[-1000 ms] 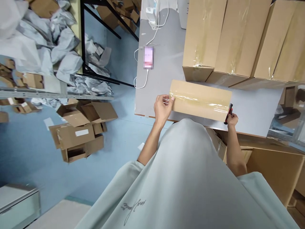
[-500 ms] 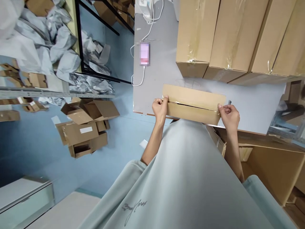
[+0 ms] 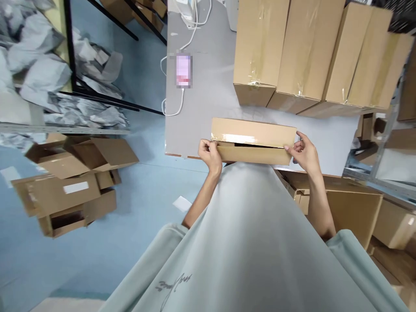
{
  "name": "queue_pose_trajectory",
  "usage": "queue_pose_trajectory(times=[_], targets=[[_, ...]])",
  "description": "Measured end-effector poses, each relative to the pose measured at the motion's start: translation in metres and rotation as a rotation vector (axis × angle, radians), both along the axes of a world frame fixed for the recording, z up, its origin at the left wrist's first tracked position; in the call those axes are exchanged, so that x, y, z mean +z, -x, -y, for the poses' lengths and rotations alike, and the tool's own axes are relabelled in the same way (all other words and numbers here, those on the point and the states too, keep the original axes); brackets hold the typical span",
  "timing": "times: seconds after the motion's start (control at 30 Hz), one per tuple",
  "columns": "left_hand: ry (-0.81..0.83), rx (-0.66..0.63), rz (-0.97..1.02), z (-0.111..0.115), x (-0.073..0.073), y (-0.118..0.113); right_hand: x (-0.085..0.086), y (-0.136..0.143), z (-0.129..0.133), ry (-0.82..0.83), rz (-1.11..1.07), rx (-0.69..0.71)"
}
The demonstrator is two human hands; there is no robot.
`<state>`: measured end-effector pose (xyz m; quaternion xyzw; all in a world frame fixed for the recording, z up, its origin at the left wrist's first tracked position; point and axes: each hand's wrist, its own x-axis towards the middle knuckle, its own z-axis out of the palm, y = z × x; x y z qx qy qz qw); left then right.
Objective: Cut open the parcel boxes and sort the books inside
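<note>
A long, narrow cardboard box lies at the table's front edge, right against my shirt. A thin dark gap runs lengthwise between its two top flaps, and shiny tape shows along the far flap. My left hand is closed at the box's left end, thumb and curled fingers on the corner by the gap. At the right end my right hand has its thumb on the near flap and its fingers round the far corner. A small dark object shows partly beneath the right hand; its kind is hidden.
Tall taped cartons stand along the table's back right. A phone with a white cable lies on the left of the table. Opened cartons are piled on the blue floor, and a large open carton is beside my right arm.
The view has shifted, so most things sit further left. My right fingers have spread and reached round the far corner, and the gap between the flaps looks wider.
</note>
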<state>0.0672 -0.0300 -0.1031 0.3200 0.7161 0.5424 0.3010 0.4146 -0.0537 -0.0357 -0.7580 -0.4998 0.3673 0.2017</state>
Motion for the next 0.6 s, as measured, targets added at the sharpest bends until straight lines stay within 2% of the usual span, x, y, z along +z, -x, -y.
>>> queue_pose_trajectory(times=[0.13,0.2,0.27,0.37,0.47,0.53,0.6], targets=[[-0.217,-0.081,0.037,-0.006,-0.007,-0.006,0.016,0.009,-0.008,0.133,-0.194,-0.061],[-0.232,-0.11,0.061,-0.008,-0.006,-0.005,0.024,0.011,-0.011,0.145,-0.247,-0.053],[-0.192,-0.144,0.065,-0.006,-0.003,0.0,0.034,0.01,-0.013,0.078,-0.173,-0.01],[-0.042,-0.209,0.046,0.005,0.005,0.014,0.047,0.005,-0.019,-0.083,0.097,0.09],[0.267,-0.241,0.142,0.026,0.014,0.03,0.052,-0.003,-0.031,-0.166,0.338,0.142],[0.46,-0.265,0.224,0.042,0.019,0.041,0.052,-0.009,-0.043,-0.182,0.412,0.138],[0.54,-0.278,0.279,0.056,0.023,0.051,0.051,-0.015,-0.057,-0.211,0.406,0.14]])
